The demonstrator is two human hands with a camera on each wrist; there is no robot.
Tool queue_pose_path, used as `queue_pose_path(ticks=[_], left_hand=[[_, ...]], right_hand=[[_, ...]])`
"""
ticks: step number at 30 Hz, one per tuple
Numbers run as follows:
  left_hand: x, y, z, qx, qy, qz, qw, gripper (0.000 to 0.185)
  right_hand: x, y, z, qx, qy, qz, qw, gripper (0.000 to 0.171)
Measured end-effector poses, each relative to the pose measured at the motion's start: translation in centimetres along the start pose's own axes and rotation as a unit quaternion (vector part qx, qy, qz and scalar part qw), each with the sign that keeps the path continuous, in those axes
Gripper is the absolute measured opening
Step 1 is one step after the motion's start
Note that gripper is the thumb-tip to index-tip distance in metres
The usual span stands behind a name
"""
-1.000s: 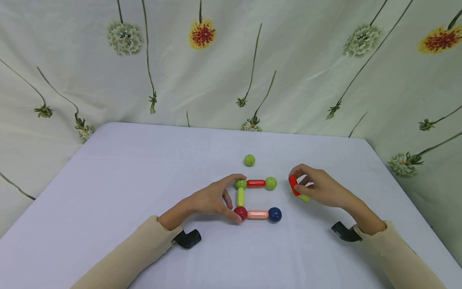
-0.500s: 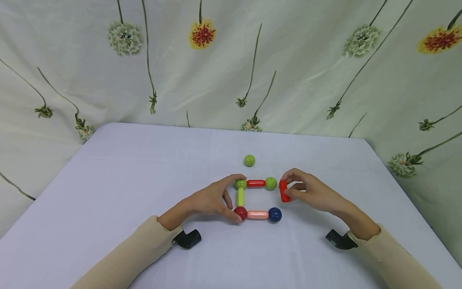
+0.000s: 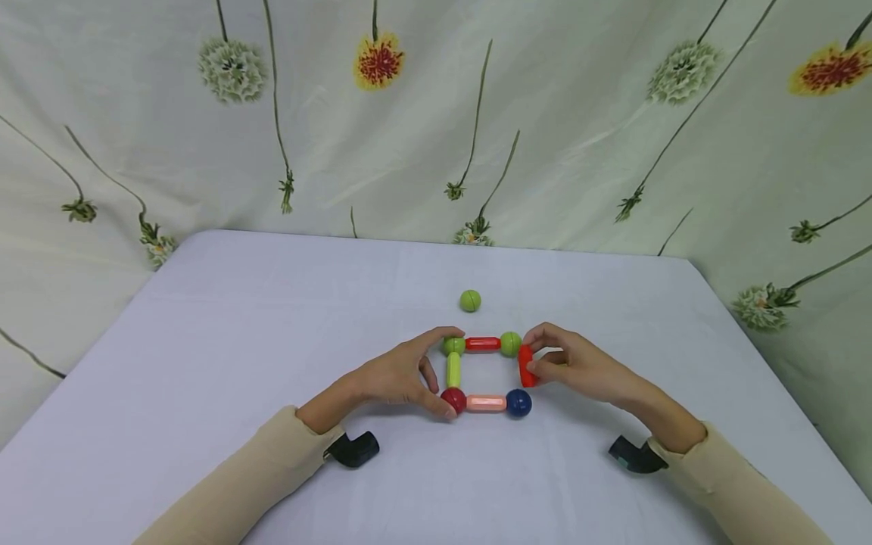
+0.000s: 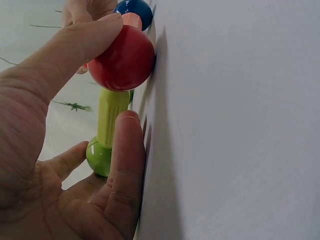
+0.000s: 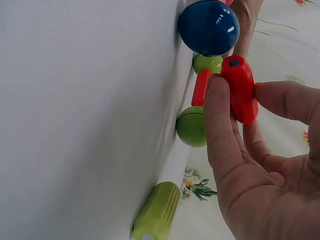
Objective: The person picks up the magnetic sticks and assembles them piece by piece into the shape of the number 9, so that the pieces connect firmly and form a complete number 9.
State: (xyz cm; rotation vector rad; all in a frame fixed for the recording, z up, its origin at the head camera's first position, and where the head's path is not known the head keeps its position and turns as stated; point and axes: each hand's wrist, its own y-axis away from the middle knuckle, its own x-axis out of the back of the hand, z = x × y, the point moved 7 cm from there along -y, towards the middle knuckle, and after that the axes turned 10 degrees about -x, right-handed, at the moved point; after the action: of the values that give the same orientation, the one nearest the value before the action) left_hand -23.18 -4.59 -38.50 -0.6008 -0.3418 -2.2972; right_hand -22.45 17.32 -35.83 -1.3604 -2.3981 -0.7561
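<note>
Near the middle of the head view, the left hand [image 3: 398, 376] steadies the frame of rods and balls, thumb on the red ball [image 3: 453, 400] and a finger on the green ball [image 3: 453, 346], so it stays put. The right hand [image 3: 568, 367] pinches a red rod [image 3: 526, 365] in the open gap between the other green ball [image 3: 510, 344] and the blue ball [image 3: 518, 403].

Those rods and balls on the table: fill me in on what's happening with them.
A person is working on a flat frame of rods and balls on the white table. The left hand holds the frame's left side, thumb on the red ball and a finger at the green ball. The right hand pinches a red rod at the open right side, between the other green ball and the blue ball. A loose green ball lies farther back.
</note>
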Motion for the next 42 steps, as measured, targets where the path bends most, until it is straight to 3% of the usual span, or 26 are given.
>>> queue_pose_path(ticks=[21, 28, 42], left_hand=[[-0.08, -0.12, -0.07, 0.002, 0.000, 0.000, 1.0000, 0.100], [-0.04, -0.17, -0.24, 0.009, -0.001, -0.002, 1.0000, 0.101], [-0.06, -0.30, -0.18, 0.012, 0.002, -0.003, 0.9999, 0.099]], right_hand=[[-0.71, -0.33, 0.40, 0.002, -0.023, -0.016, 1.000, 0.031], [-0.70, -0.41, 0.31, 0.011, 0.025, 0.011, 1.000, 0.029], [-0.61, -0.56, 0.76, -0.021, 0.053, 0.023, 0.998, 0.062]])
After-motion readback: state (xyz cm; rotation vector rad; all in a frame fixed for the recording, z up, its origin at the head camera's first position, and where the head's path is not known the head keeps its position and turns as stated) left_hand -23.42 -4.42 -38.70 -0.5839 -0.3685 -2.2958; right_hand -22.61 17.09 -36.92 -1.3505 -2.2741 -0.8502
